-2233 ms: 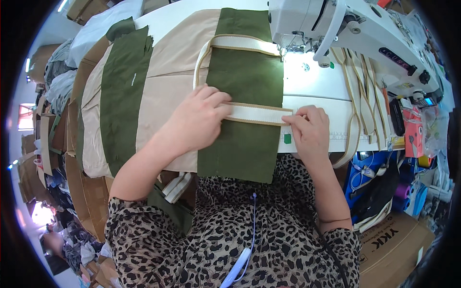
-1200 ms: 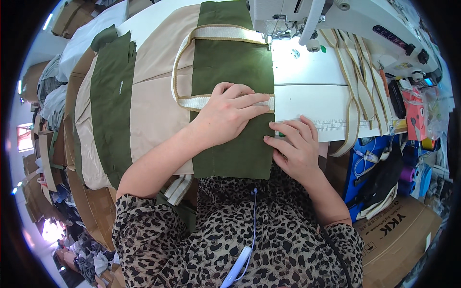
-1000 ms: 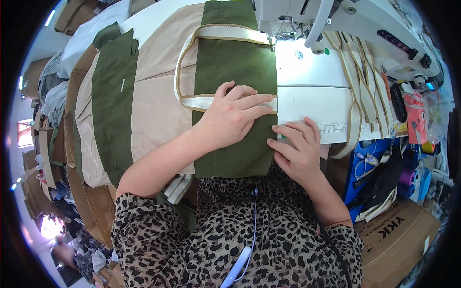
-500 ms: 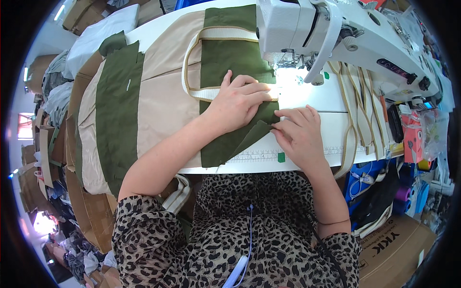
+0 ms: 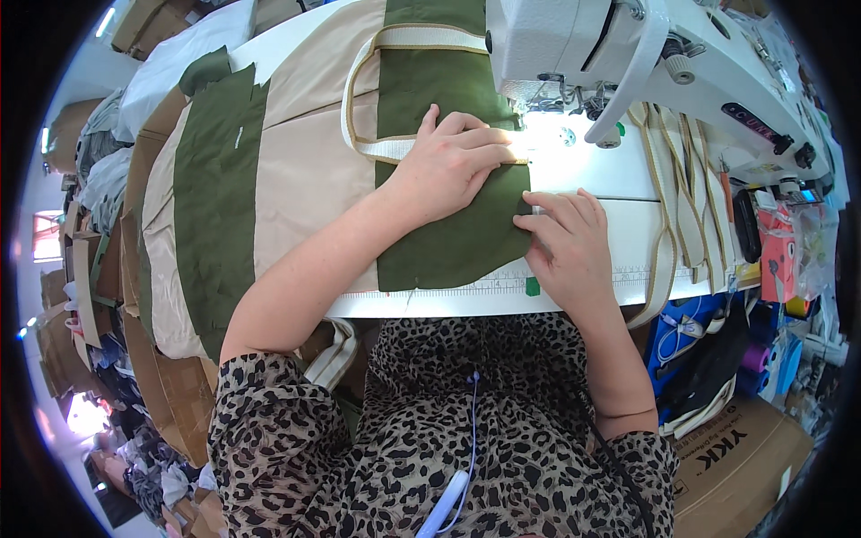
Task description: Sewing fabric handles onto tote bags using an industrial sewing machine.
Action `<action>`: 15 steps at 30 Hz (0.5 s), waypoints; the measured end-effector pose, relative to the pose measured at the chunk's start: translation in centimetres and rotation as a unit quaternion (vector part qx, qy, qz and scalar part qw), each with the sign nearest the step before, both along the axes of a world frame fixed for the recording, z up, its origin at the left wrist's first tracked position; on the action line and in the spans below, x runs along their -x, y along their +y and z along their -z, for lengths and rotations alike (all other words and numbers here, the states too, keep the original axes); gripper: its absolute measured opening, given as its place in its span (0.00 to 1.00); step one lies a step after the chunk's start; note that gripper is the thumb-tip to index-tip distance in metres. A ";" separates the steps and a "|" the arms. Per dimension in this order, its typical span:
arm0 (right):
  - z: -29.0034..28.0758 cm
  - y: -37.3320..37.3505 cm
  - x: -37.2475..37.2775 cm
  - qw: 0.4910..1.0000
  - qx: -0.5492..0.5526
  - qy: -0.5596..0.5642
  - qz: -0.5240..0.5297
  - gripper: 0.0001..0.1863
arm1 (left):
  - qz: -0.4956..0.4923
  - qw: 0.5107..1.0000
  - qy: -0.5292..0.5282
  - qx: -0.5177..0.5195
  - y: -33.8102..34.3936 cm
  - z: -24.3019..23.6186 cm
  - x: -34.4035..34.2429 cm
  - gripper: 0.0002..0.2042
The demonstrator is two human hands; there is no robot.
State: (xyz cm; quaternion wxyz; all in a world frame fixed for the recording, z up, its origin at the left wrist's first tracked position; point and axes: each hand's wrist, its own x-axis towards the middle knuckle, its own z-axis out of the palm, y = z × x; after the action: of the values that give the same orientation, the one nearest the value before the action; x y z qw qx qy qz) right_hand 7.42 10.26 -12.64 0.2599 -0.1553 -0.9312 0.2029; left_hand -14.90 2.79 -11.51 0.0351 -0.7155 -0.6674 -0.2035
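Observation:
A panel of green and beige striped fabric (image 5: 314, 170) lies across the white sewing table. On its right-hand green stripe rests a cream webbing strap (image 5: 430, 38) with tan edges, bent in a loop. My left hand (image 5: 453, 166) lies over the strap's lower run with fingers stretched across it, close to the lit needle area of the sewing machine (image 5: 574, 54). Thumb and fingertips of my right hand (image 5: 569, 238) pinch the right edge of the green fabric (image 5: 466, 238). That stripe lies flat near the table's front edge. The strap's end under my left fingers is partly hidden.
More cream straps (image 5: 668, 197) hang in a bundle right of the machine. A printed ruler scale (image 5: 489, 285) runs along the table's front. An open cardboard box (image 5: 166, 394) stands at the left under the fabric, another carton (image 5: 744, 466) at the lower right.
The fabric's lower right corner, folded over before, now lies flat, with my right hand at its edge. My left hand keeps its place on the strap. The whole view has shifted slightly.

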 end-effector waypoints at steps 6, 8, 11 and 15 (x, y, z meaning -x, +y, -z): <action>-0.1 -0.2 0.0 1.000 0.009 -0.002 0.001 0.13 | -0.008 1.000 0.005 -0.002 0.5 0.3 0.6 0.10; -0.1 -0.2 0.0 1.000 0.013 -0.002 0.002 0.13 | -0.009 1.000 0.004 -0.001 0.6 0.3 0.7 0.10; -0.2 -0.2 0.1 1.000 0.013 -0.002 0.002 0.13 | -0.008 1.000 0.004 0.000 0.6 0.1 0.8 0.10; -0.2 -0.2 0.1 1.000 0.011 0.002 0.004 0.12 | -0.005 1.000 0.009 0.001 0.7 0.1 0.8 0.09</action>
State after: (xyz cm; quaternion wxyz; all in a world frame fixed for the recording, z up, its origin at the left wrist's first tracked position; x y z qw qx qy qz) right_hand 7.34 10.04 -12.43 0.2609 -0.1614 -0.9279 0.2121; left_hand -15.71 3.52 -11.56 0.0417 -0.7139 -0.6709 -0.1960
